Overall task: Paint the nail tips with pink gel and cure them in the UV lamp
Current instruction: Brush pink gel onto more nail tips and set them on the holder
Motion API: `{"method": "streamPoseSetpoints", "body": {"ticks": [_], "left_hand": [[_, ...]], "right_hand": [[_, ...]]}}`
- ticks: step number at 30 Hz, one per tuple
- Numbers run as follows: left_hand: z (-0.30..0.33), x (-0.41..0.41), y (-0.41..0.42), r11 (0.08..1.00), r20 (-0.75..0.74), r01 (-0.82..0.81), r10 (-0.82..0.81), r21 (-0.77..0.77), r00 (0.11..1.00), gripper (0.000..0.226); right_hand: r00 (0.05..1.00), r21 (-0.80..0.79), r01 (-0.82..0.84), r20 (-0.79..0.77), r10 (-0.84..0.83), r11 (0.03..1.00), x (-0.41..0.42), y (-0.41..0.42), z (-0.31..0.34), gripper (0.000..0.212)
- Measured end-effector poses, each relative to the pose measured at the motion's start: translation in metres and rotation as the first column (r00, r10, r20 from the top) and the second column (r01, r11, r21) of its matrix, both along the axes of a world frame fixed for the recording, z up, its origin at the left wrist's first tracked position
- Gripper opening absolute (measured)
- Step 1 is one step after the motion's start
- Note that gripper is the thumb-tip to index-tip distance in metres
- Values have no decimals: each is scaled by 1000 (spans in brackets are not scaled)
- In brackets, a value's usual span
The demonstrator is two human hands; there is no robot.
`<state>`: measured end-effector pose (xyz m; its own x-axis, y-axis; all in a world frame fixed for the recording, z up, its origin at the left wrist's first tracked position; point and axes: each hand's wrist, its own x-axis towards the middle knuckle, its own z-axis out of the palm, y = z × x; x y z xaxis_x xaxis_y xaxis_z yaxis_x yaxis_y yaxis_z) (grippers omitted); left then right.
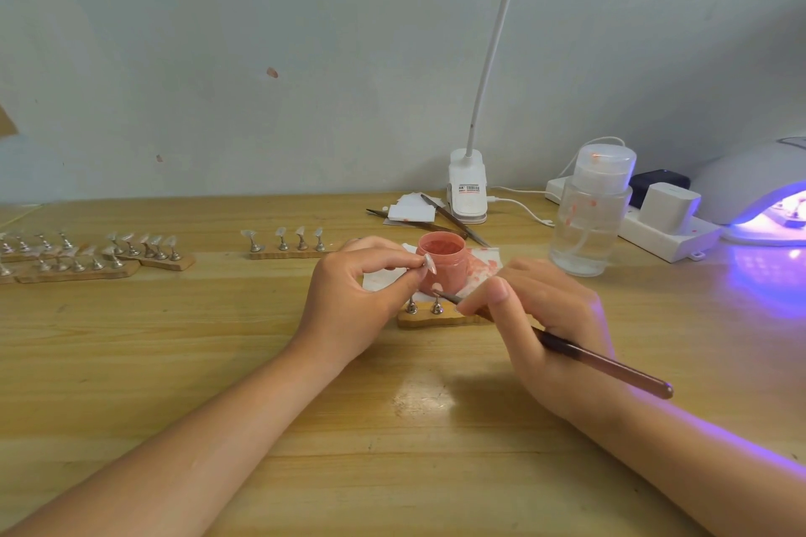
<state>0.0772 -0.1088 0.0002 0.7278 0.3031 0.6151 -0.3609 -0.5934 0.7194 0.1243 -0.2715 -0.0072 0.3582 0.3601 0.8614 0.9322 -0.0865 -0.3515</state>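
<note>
Head view: left hand [349, 296] pinches nail tip [429, 264] (right hand [554, 331] grips brush [602, 364]).

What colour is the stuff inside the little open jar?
Pink, a salmony shade. The jar shows best in the head view, just behind the two hands.
</note>
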Motion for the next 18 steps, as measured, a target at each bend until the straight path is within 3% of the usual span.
{"method": "streamPoseSetpoints", "body": {"ticks": [5, 18], "left_hand": [[1, 0, 0, 1000, -11, -4, 4, 7, 1000, 26], [1, -1, 0, 1000, -17, -4, 4, -2, 1000, 28]], "right_hand": [[999, -47, 30, 43, -28, 998, 2, 2, 1, 35], [1000, 3, 12, 23, -12, 1000, 0, 1, 3, 40]]}}
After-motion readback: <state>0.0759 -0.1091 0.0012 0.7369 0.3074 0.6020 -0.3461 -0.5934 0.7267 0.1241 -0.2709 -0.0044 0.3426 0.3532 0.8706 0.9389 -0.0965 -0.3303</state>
